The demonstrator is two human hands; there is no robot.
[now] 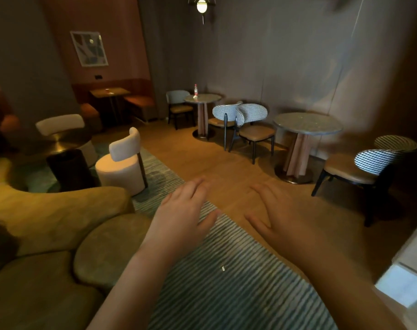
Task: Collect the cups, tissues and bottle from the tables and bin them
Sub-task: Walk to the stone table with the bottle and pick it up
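Note:
A clear bottle (195,89) with a red label stands on the far round table (208,98), with a small pale item (195,97), perhaps a tissue, beside it. On the square wooden table (117,92) at the back left sits a small cup (107,90) and a pale scrap. My left hand (182,214) and my right hand (277,216) are held out in front of me, palms down, fingers spread, holding nothing. Both are far from the tables.
A nearer round table (307,123) stands at the right among checked chairs (251,120). A yellow sofa (57,210) fills the left, with white stools (124,163) and a dark low table (62,144). A striped rug (226,282) lies underfoot.

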